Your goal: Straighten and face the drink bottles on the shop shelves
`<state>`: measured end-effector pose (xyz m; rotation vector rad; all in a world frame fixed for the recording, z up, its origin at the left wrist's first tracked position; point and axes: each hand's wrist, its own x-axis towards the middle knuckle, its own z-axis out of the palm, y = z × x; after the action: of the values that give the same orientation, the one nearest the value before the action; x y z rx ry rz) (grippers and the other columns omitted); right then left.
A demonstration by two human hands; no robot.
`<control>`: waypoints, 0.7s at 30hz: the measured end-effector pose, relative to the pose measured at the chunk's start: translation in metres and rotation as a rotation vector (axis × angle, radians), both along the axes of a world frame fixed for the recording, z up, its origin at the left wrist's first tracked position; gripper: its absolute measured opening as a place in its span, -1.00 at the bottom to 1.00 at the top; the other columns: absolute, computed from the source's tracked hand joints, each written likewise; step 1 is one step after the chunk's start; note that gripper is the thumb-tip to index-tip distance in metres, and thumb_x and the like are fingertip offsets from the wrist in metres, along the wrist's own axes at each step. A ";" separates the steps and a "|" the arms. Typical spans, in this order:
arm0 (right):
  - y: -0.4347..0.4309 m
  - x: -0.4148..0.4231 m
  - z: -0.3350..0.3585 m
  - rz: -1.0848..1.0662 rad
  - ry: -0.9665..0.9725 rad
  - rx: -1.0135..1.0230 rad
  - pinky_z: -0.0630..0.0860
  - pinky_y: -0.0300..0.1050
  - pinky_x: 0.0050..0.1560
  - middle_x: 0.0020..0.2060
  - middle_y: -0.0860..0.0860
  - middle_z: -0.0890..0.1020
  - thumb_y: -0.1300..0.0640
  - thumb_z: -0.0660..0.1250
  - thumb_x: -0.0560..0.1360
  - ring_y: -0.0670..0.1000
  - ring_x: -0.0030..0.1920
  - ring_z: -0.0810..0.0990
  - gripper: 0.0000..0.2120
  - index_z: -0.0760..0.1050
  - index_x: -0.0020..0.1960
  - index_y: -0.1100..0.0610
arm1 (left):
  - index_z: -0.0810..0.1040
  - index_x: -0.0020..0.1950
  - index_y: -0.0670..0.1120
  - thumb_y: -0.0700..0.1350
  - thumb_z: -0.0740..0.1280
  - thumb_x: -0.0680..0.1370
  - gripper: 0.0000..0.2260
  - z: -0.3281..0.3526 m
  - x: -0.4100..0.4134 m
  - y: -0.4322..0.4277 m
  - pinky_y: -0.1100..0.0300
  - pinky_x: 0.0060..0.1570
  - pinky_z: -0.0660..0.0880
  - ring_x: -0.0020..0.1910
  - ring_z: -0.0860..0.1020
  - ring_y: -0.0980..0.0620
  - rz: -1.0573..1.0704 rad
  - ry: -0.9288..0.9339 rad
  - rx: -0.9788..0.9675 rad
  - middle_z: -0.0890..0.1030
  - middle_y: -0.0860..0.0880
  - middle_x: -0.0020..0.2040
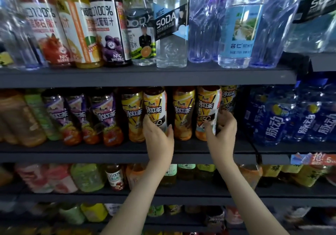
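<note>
Middle shelf (109,157), centre of frame: the facing step is in hand on the yellow-label tea row. Left of centre, the purple bottles (102,114) stand in a row, labels roughly forward, untouched. Left hand (158,137): fingers and thumb wrapped round the lower body of the left tea bottle (154,105), thumb on its right flank. This bottle shows a white label panel, unlike its neighbours, so it is judged turned off-face. Middle bottle (182,112) stands between the two hands, untouched, yellow face forward, and serves as the reference. Right hand (222,131): fingers curled round the lower body of the right tea bottle (207,107), thumb in front and fingers behind. It also shows a white panel. At the right of the frame, the blue bottles (272,121) are untouched. Next move, as judged: turn each held bottle about its upright axis until its label matches the middle bottle, base kept on the shelf, then draw it level with the front row. Materials: clear plastic bottles with waisted bodies and glossy printed sleeves, dark tea visible at the shoulders. The sleeves are probably slick, so a firm grip low on the body suits. The shelf is matte dark grey with a flat front lip.
</note>
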<state>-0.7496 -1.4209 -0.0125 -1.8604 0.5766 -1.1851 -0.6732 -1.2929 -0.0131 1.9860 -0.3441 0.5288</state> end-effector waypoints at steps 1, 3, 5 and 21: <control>0.011 -0.003 0.000 -0.031 -0.044 -0.036 0.41 -0.15 0.10 0.11 -0.02 0.39 0.18 0.38 0.49 -0.01 0.18 0.38 -0.52 0.31 0.33 0.25 | 0.04 0.51 -0.26 -0.09 0.38 0.52 -0.28 0.001 0.002 -0.003 0.28 0.33 0.16 0.46 0.23 -0.09 -0.003 0.033 -0.014 0.23 -0.21 0.47; 0.030 -0.006 -0.001 -0.025 -0.083 -0.098 0.44 -0.15 0.05 0.05 -0.03 0.39 0.22 0.38 0.49 0.01 0.12 0.42 -0.57 0.32 0.29 0.23 | 0.02 0.52 -0.25 -0.10 0.37 0.53 -0.28 0.001 0.007 -0.007 0.18 0.37 0.24 0.45 0.23 -0.10 0.005 0.064 -0.040 0.23 -0.20 0.47; 0.042 -0.005 -0.003 0.053 -0.069 -0.114 0.48 -0.12 0.01 0.04 0.00 0.42 0.21 0.37 0.49 0.04 0.08 0.47 -0.63 0.34 0.24 0.18 | 0.07 0.50 -0.25 -0.11 0.38 0.52 -0.31 0.001 0.012 -0.009 0.09 0.29 0.39 0.38 0.30 -0.12 0.025 0.064 -0.043 0.30 -0.20 0.39; 0.072 -0.024 -0.001 0.466 0.104 0.016 0.50 -0.38 0.00 0.01 -0.21 0.60 0.18 0.53 0.34 -0.26 0.06 0.57 -0.52 0.44 0.17 -0.06 | 0.28 0.38 -0.23 -0.32 0.51 0.32 -0.31 -0.026 -0.047 0.032 0.37 0.22 0.31 0.20 0.43 -0.02 -0.302 -0.227 -0.004 0.37 -0.23 0.25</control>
<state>-0.7733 -1.3492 -0.0137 -1.9140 0.1866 -0.7774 -0.7206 -1.2612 -0.0387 1.8295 -0.7692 0.5586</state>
